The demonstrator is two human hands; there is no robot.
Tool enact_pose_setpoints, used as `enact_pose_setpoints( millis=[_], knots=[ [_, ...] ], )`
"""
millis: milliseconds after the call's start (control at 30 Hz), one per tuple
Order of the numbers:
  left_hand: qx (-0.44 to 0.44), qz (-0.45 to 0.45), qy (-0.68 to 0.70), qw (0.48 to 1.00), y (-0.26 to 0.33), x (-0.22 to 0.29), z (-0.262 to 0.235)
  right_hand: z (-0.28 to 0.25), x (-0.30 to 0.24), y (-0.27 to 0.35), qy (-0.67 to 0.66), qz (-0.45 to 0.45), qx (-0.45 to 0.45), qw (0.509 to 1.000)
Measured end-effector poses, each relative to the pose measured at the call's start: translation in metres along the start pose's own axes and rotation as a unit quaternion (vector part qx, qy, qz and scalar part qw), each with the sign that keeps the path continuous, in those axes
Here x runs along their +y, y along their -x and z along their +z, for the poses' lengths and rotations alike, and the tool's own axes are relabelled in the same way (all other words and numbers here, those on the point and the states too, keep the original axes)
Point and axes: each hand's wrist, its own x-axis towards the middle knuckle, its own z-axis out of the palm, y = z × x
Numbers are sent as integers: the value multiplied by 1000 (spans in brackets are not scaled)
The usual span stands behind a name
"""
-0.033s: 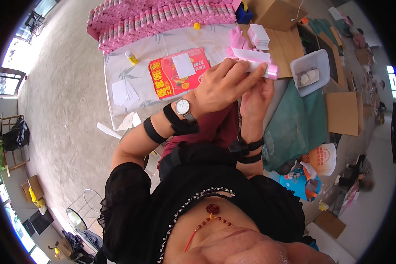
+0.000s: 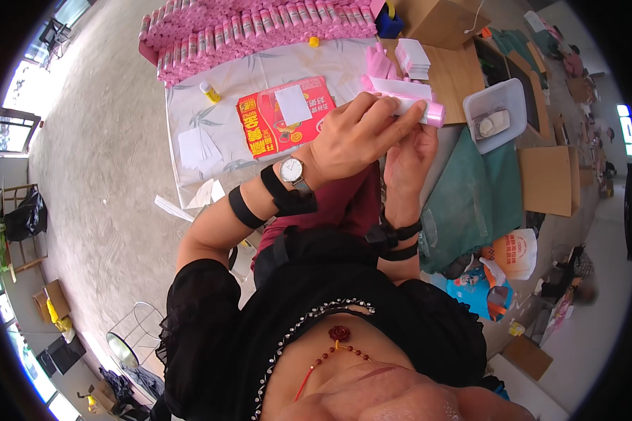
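Both my hands are closed around a small pink roll (image 2: 435,114) with white paper around its middle, held over the table's right part. My left hand (image 2: 350,137) comes across from the left, its fingers bent over the top of the roll. From below, my right hand (image 2: 407,163) grips the roll near its right end; some of its fingertips are hidden. Just beyond the roll is another pink roll with a white strip (image 2: 402,88), and several loose pink rolls (image 2: 380,63) lie behind that. A stack of white paper slips (image 2: 413,59) stands at their right.
Many pink rolls (image 2: 246,28) are piled along the table's far edge. A red printed sheet (image 2: 263,130) bears a white slip (image 2: 293,105). Near them are a glue stick (image 2: 210,91), a yellow cap (image 2: 314,42) and loose white slips (image 2: 199,149). A white tub (image 2: 498,98) stands right.
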Motion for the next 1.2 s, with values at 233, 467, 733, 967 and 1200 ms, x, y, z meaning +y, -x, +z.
enact_pose_setpoints(
  millis=[233,467,733,967,1200],
  knots=[
    [-63,-33,75,995,-1,-4,0,-6,-2,-2,20,2,6,1000],
    [-86,-49,134,986,-5,-10,1,-10,-6,-2,63,-1,2,998],
    [-84,-64,162,981,-5,-9,5,-13,-5,-3,79,5,17,997],
    [-88,-75,160,980,-5,-7,8,-12,-2,-5,65,10,27,997],
    [-96,-81,149,981,-3,-6,11,-4,2,-1,87,5,51,995]
  ],
)
